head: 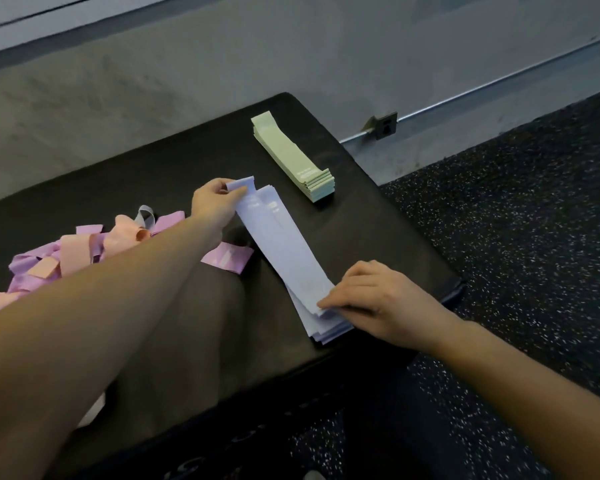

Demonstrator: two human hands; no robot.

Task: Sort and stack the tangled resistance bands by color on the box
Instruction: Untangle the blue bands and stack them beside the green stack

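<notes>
A stack of pale lavender-blue bands [284, 254] lies diagonally on the black box [378, 230]. My left hand [215, 206] pinches the far end of the top lavender band, which curls up there. My right hand [374, 299] pinches the near end of that band at the stack's near edge. A neat stack of light green bands [291, 157] sits at the back right of the box. A tangled heap of pink and peach bands [84, 251] lies on the left, partly hidden by my left forearm. One pink band [227, 259] lies flat beside the lavender stack.
The box's right edge drops to speckled black rubber flooring [516, 237]. A grey wall with a metal conduit and an outlet box [385, 125] runs behind. A grey band loop [145, 216] sticks up from the heap.
</notes>
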